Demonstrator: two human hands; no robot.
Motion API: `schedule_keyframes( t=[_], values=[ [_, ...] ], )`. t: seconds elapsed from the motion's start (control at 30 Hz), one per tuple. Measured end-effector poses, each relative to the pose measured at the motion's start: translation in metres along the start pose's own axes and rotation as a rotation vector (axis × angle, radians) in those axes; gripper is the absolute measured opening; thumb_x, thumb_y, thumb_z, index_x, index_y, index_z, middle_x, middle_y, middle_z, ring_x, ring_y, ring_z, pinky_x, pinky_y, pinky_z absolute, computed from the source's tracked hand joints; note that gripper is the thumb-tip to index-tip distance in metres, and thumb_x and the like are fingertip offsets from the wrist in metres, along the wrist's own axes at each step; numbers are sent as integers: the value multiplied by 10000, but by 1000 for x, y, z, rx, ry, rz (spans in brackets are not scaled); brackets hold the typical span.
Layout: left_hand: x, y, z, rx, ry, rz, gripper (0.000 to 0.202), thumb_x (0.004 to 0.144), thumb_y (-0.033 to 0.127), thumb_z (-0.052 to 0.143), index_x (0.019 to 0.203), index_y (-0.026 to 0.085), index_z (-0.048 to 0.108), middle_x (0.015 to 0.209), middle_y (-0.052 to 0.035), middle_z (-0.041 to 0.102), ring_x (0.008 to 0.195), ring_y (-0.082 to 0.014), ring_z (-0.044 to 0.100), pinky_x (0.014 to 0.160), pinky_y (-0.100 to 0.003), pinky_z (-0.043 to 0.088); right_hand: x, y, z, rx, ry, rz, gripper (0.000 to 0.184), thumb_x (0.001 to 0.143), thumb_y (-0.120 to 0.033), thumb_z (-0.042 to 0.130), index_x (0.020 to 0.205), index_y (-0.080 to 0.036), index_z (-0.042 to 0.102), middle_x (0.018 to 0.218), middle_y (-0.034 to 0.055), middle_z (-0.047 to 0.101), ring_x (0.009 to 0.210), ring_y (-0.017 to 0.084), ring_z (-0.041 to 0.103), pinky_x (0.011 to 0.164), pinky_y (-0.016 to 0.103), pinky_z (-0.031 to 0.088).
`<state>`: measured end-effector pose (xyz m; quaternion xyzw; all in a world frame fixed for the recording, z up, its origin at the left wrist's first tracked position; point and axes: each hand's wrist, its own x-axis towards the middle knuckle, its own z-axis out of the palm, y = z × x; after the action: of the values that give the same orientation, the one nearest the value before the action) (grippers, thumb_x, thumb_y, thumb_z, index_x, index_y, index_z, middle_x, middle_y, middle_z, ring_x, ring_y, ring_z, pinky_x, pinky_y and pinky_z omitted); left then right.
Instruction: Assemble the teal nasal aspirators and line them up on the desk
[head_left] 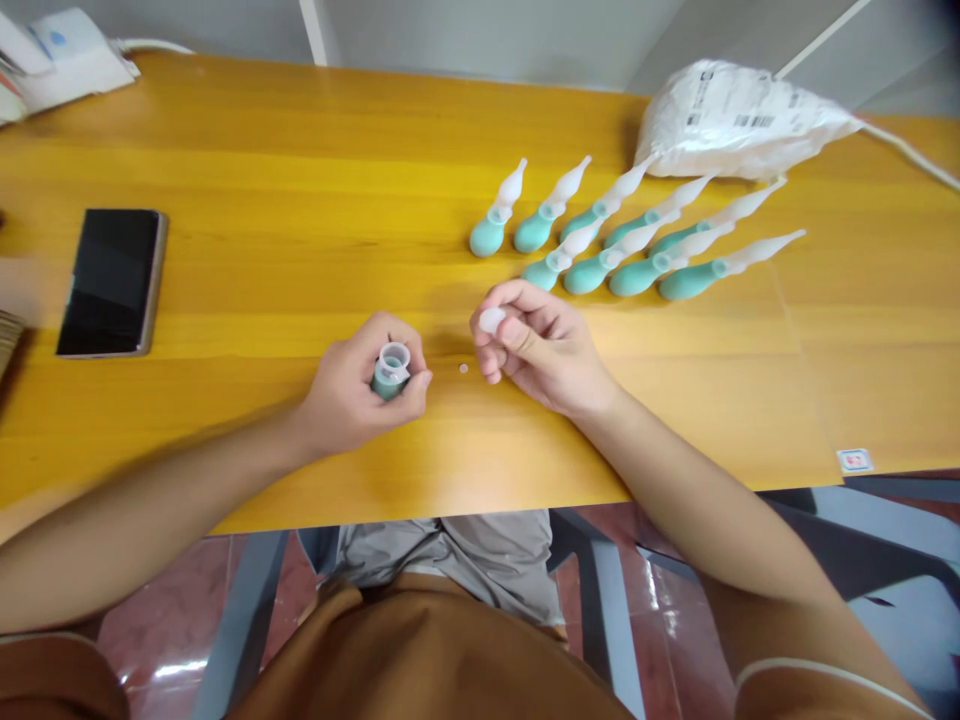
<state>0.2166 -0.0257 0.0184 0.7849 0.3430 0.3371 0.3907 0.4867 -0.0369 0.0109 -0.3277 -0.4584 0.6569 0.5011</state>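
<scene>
My left hand (352, 385) is wrapped round a teal bulb (388, 385), whose clear, open-mouthed collar (394, 360) points up toward me. In my right hand (551, 345), a small white translucent piece (492, 320) is pinched between thumb and fingers; its full shape is hidden. Between the two hands a tiny round disc (463, 368) lies on the table. Just beyond my right hand stand several teal bulb syringes (487, 236) with white tapered nozzles, arranged in two rows.
A white plastic bag (742, 120) with printed labels sits at the back right of the wooden table (300, 200). On the left lies a black phone (111, 282). A white box-like item with a cable (71, 60) occupies the far left corner. A small sticker (855, 460) marks the right front edge.
</scene>
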Motion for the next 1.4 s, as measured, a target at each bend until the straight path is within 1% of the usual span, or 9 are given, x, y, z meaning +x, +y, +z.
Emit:
schedule_keyframes(
  t=[0.17, 0.3, 0.4, 0.5, 0.67, 0.83, 1.03, 1.13, 1.4],
  values=[
    [4, 1, -2, 118, 83, 170, 278, 1067, 501, 879, 1195, 267, 801, 1098, -69, 807, 947, -236, 742, 834, -401, 651, -6, 5, 14, -110, -155, 4, 427, 1037, -529, 1021, 1216, -263, 739, 1083, 40, 898, 1020, 196, 890, 977, 348, 753],
    [5, -1, -5, 184, 149, 285, 217, 1160, 504, 847, 1185, 288, 857, 1152, -59, 793, 991, -218, 734, 889, -403, 662, -8, 10, 18, -151, -161, -22, 387, 1057, -525, 1001, 1207, -261, 761, 1226, 64, 878, 1190, 212, 864, 1066, 369, 726],
    [3, -2, -6, 185, 137, 296, 170, 1173, 457, 834, 1180, 289, 853, 1194, -31, 806, 1037, -202, 747, 960, -398, 669, -8, 12, 16, -248, -131, -69, 373, 1037, -553, 1011, 1168, -260, 821, 1312, 81, 801, 1240, 217, 803, 1004, 347, 722],
    [2, 1, -6, 142, 123, 272, 151, 1139, 414, 862, 1149, 265, 841, 1212, -50, 854, 1036, -212, 799, 950, -398, 682, -7, 12, 15, -304, -114, -118, 354, 1018, -545, 1032, 1141, -259, 863, 1224, 55, 743, 1121, 187, 770, 910, 307, 705],
    [5, 11, -5, 76, 87, 164, 60, 1106, 316, 863, 1149, 288, 832, 1226, -63, 901, 1049, -233, 856, 982, -423, 704, -10, 13, 18, -282, -95, -89, 411, 1068, -572, 981, 1195, -239, 777, 1117, 42, 839, 958, 164, 810, 795, 264, 703],
    [4, 13, -3, 96, 80, 125, 85, 1092, 355, 846, 1129, 281, 827, 1168, -62, 913, 1017, -243, 869, 948, -417, 705, -15, 5, 15, -701, -10, -463, 229, 1108, -446, 952, 1229, -263, 886, 1155, 78, 865, 945, 202, 830, 778, 319, 736],
    [-3, 3, 2, 54, 127, 53, 312, 1022, 370, 925, 1269, 250, 777, 1072, -8, 901, 740, -139, 759, 738, -297, 598, -13, -4, 10, -944, -90, -756, 137, 1165, -188, 853, 1269, -247, 918, 1151, 75, 892, 1006, 187, 877, 898, 303, 746],
    [-3, 2, 4, 36, 143, 72, 304, 1002, 341, 949, 1243, 246, 788, 1016, 14, 884, 712, -122, 736, 699, -272, 562, -13, -6, 9, -967, -102, -763, 115, 1137, -181, 887, 1234, -238, 911, 1133, 77, 893, 981, 193, 878, 863, 302, 746],
    [-4, 6, 1, 62, 64, 14, 250, 1015, 397, 945, 1185, 253, 834, 873, 47, 821, 698, -135, 719, 750, -286, 582, -15, -13, 6, -836, -192, -589, 71, 1126, -139, 852, 1161, -201, 852, 1077, 67, 859, 855, 138, 823, 729, 214, 689]
  ],
)
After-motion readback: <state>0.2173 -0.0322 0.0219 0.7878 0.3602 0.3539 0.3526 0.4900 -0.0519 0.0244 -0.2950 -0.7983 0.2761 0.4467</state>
